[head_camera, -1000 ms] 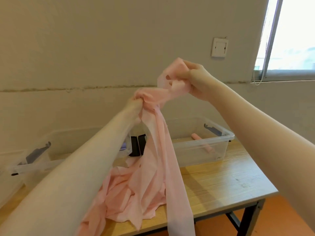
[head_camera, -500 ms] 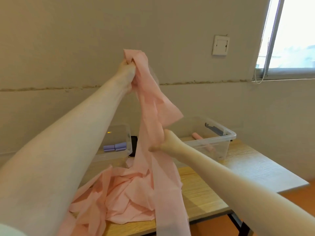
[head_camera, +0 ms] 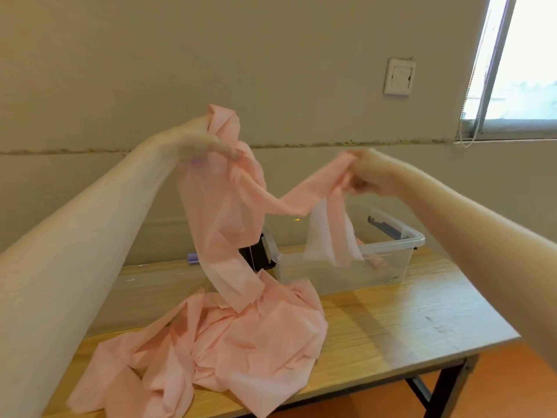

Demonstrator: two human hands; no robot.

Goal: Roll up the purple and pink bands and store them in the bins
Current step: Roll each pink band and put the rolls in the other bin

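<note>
The step in hand looks like finding a free end of the pink band [head_camera: 229,212] and drawing it flat; done well, that means keeping the span between the hands taut and untwisted, so the heap on the wooden table [head_camera: 407,324] feeds up without snagging. At about ten o'clock the left hand [head_camera: 200,143], arm stretched forward and raised, grips a bunched fold, fingers curled round it though blurred. From there the band sags toward two o'clock, where the right hand [head_camera: 369,173] pinches its end, the loose tail hanging over the clear bin [head_camera: 401,254] at three o'clock.
</note>
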